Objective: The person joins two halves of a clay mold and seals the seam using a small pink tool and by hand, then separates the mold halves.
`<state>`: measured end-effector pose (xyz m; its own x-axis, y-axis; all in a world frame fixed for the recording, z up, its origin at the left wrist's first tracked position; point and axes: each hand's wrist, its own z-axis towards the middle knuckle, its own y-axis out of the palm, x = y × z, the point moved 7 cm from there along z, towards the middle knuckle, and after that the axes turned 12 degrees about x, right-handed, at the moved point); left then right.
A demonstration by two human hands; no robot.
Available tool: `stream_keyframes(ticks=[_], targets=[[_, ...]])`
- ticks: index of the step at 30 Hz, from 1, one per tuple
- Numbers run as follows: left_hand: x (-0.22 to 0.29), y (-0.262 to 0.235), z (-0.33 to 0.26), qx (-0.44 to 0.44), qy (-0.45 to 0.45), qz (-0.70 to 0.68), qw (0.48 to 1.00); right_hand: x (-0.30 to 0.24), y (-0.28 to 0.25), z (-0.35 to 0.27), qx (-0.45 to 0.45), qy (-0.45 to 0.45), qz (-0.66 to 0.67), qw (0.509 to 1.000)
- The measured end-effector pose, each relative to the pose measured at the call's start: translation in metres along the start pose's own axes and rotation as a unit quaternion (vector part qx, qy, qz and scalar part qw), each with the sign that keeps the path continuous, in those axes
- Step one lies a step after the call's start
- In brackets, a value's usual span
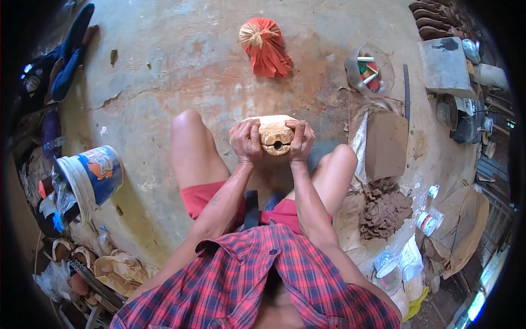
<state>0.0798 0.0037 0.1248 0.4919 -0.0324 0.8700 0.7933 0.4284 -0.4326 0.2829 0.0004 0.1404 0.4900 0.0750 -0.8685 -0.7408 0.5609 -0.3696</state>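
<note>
Between my knees I hold a pale, two-part plaster mould (274, 129) with both hands. Its near end is tan, with a seam across it and a dark round hole. My left hand (246, 139) wraps round the left side, fingers curled over the top edge. On the opposite side my right hand (301, 139) grips it the same way. What lies inside the mould is hidden. Ahead on the floor sits a bundle of red cloth (266, 48) tied round something, with a tan gathered patch.
At my right are a block of brown clay (386, 143), a heap of loose clay (386, 211) and a bowl (357, 71) holding white sticks. A grey block (446, 66) stands farther right. A white-and-blue bucket (93, 178) lies tilted at my left, near clutter.
</note>
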Motion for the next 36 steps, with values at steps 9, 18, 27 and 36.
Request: stream_keyframes(ticks=[9,18,27,36], targets=[[0.038,0.005,-0.016,-0.253,0.150,0.024,0.955,-0.006,-0.007,-0.012,-0.063,0.142,0.143,0.977],[0.024,0.011,-0.004,-0.203,0.207,0.070,0.954,-0.032,0.012,-0.019,-0.005,-0.008,0.071,0.997],[0.026,0.014,-0.026,-0.176,0.268,0.071,0.945,-0.025,-0.009,-0.031,0.030,0.026,0.083,0.996],[0.031,0.012,-0.004,-0.187,0.244,0.077,0.948,-0.019,0.002,-0.012,-0.032,0.125,0.118,0.985]])
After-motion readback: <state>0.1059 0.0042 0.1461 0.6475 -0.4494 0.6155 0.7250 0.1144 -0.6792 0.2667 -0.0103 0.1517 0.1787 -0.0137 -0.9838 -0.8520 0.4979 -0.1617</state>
